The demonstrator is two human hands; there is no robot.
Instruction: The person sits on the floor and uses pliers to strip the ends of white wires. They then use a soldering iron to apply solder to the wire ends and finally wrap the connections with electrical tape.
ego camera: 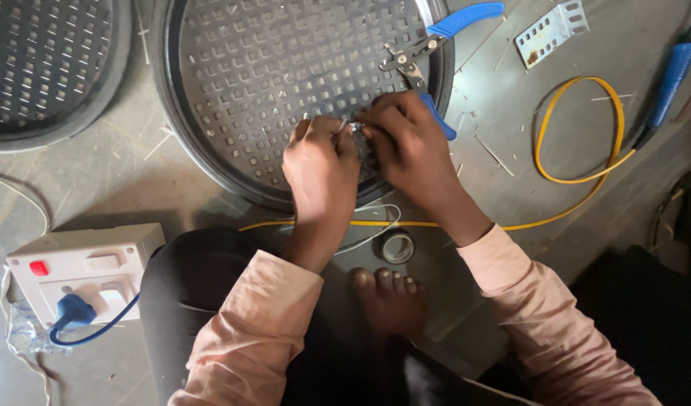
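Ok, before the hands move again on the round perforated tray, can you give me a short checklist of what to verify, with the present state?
1. Both hands on the work: left hand and right hand meet over a small silvery piece. Ok.
2. Exact grip on the piece: cannot tell, fingers hide it.
3. Round dark perforated metal tray lies flat on the floor. Ok.
4. Blue-handled pliers lie on the tray rim beside the right hand. Ok.
5. Yellow cable runs close to the bare foot. Not ok.
6. Blue plug sits in the white socket box; live or not: cannot tell.
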